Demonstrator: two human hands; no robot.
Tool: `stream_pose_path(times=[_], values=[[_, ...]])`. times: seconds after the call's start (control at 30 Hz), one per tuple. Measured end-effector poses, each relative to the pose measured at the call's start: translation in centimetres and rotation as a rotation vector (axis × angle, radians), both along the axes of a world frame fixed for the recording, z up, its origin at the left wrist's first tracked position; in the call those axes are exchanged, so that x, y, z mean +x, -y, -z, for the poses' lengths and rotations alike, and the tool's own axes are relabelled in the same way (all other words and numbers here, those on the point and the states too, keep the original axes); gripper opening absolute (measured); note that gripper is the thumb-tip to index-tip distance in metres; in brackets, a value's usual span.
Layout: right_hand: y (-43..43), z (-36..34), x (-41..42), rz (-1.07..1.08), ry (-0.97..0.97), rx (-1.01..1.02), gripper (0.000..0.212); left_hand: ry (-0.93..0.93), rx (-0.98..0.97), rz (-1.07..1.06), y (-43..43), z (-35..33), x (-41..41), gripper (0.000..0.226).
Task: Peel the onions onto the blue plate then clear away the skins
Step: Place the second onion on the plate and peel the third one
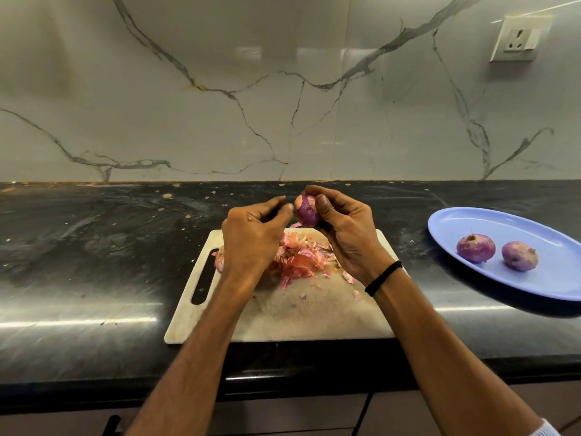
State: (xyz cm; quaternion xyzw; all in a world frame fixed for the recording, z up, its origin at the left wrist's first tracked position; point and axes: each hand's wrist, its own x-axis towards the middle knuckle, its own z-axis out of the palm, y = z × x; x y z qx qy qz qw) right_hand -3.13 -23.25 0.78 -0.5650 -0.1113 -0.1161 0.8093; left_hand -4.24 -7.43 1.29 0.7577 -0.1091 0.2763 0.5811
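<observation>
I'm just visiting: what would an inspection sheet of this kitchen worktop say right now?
Surface: black counter, speckled with crumbs; pale cutting board lies on it.
Job's things: blue plate holds left plate onion and right plate onion; held onion above the board; hidden onion partly behind the left wrist.
Clutter: skins heaped on the board.
Hands: right hand grips the held onion; left hand curled beside it, grip unclear.
Cables: nothing seen.
Surroundings: marble wall, wall socket.
</observation>
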Motion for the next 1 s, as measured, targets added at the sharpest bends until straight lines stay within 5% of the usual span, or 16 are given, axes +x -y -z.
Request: stream_pose_path(times=[0.73,1.0], values=[[0.22,0.21,-0.02,0.031,0.057,-0.183,0.023,-0.091,0.006,0.082,-0.03,-0.12,-0.37,0.023],[0.09,0.24,-0.15,0.020,0.033,-0.187,0.022,0.024,0.077,-0.008,0.22,0.12,-0.35,0.027]])
